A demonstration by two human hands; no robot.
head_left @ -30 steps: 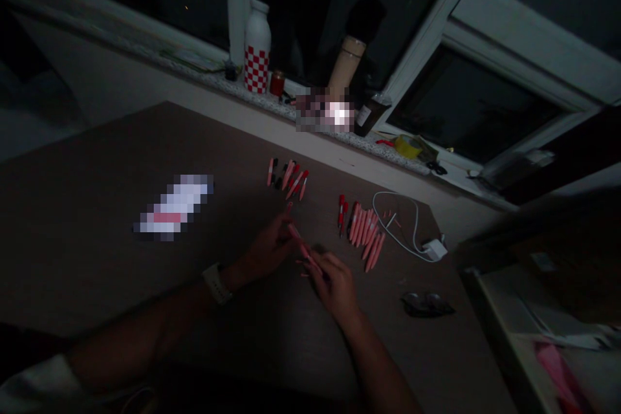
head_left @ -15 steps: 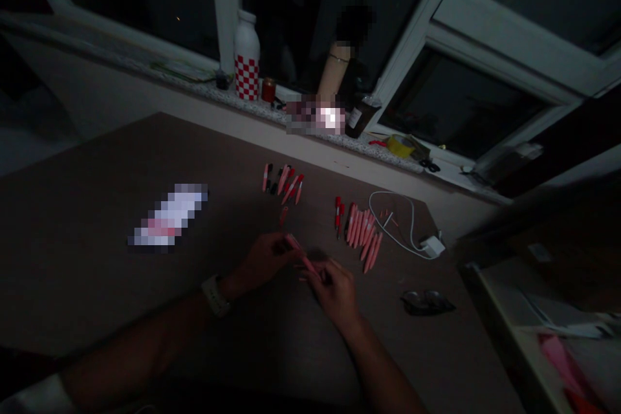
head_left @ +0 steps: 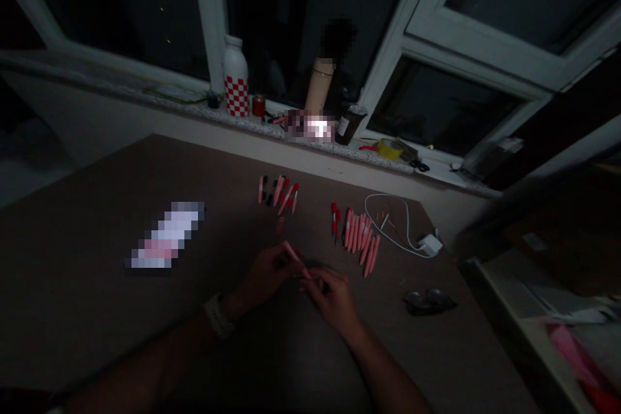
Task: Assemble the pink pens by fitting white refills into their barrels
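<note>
My left hand (head_left: pixel 266 275) and my right hand (head_left: pixel 330 297) meet over the brown table (head_left: pixel 97 207), both closed on one pink pen (head_left: pixel 294 255). The pen slants up to the left between the fingertips. A white watch (head_left: pixel 217 315) sits on my left wrist. Beyond the hands lies a small group of pink and red pens (head_left: pixel 278 191). To the right is a row of several pink pen barrels (head_left: pixel 361 236) with two red pens (head_left: pixel 334 218) beside it. One loose pink piece (head_left: pixel 280 226) lies just above my left hand.
A white charger with its cable (head_left: pixel 412 239) lies right of the pen row, dark glasses (head_left: pixel 429 301) nearer me. A blurred flat item (head_left: pixel 165 236) rests at the left. The windowsill holds a red-checked white bottle (head_left: pixel 235 77), a tan cylinder (head_left: pixel 317 85), a yellow tape roll (head_left: pixel 388 149).
The view has tilted upward, so everything sits lower in frame. A loose pink piece now lies on the table above my left hand. Both hands have drawn closer on the pen.
</note>
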